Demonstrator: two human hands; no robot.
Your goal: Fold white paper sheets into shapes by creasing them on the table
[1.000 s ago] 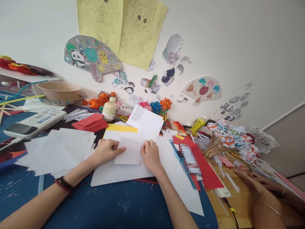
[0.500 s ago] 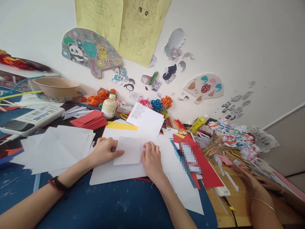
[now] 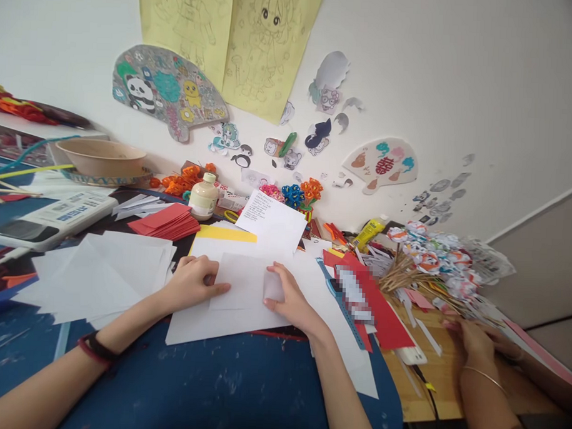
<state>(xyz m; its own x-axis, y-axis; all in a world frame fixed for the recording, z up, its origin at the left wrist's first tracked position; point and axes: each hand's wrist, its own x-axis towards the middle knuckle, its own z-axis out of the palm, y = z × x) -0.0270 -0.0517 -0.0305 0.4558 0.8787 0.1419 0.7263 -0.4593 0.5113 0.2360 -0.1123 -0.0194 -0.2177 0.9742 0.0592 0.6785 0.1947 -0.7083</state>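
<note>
A small white sheet of paper (image 3: 240, 282) lies between my hands, on top of larger white sheets (image 3: 188, 329). My left hand (image 3: 194, 283) is at its left edge, fingers curled and thumb pressed on the paper. At the right edge, my right hand (image 3: 290, 297) holds the sheet between thumb and fingers, and that side bends up off the surface. Left of my left hand is a spread pile of white paper (image 3: 100, 274). Behind the small sheet stands a white card with handwriting (image 3: 273, 217).
Red paper slips (image 3: 164, 221), a cream bottle (image 3: 204, 198) and a beige bowl (image 3: 103, 157) stand behind. To the right lie a blue watch strap (image 3: 342, 301), red paper (image 3: 395, 324) and paper flowers on sticks (image 3: 428, 254). Another person's hands (image 3: 474, 337) rest at the wooden table (image 3: 442, 395).
My right hand has turned and lifted the sheet's right edge, its thumb now apart from its fingers around the paper. My left hand stays at the left edge. The other person's hands shifted slightly.
</note>
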